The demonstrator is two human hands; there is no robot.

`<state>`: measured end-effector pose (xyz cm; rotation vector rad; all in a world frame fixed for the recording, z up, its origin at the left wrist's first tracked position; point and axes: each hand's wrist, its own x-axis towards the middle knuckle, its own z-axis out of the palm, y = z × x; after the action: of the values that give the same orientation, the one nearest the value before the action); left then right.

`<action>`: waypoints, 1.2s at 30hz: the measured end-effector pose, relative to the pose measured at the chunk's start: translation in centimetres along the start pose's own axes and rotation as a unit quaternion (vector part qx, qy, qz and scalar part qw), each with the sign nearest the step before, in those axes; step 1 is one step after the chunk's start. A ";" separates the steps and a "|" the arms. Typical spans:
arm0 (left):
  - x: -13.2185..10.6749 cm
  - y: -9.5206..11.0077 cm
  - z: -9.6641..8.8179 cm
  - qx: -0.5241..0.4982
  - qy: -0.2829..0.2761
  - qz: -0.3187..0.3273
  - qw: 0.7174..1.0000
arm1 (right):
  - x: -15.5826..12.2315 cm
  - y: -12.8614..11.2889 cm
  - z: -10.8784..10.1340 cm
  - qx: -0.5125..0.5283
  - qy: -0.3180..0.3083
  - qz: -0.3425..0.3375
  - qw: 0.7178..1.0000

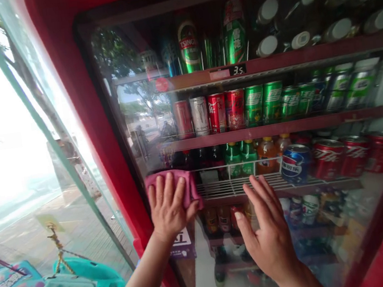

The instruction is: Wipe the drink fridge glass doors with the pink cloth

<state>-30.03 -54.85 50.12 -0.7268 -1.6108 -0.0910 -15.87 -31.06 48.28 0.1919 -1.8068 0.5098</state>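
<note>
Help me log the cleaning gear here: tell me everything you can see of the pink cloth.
The cloth is plain pink and looks like soft fabric, though its weave is too blurred to make out. It lies against the glass, near the left edge beside the red frame, under the spread left hand. Its top edge shows above the fingers, and it creases on the right, near the thumb. The hand hides much of it; whether it is damp, I cannot tell.

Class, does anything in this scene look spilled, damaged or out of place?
I see no spill or damage around the pink cloth. One oddity: white-capped bottles on the top visible shelf seem to lie caps outward, while the green cans below stand upright.
</note>
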 end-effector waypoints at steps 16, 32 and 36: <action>8.7 19.3 5.2 -0.077 -0.026 -0.013 0.997 | 0.2 5.4 -6.3 -0.065 0.012 0.024 0.997; 7.3 17.2 5.2 -0.029 -0.005 -0.105 0.994 | -0.2 13.1 -12.6 -0.081 0.022 0.064 0.994; 10.1 22.7 6.8 -0.026 0.011 -0.082 0.996 | -0.5 15.1 -14.9 -0.097 0.032 0.070 0.992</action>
<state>-24.61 -29.68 50.25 -0.6303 -1.6503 -0.2589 -8.51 -11.20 47.35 -0.0846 -1.8030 0.4317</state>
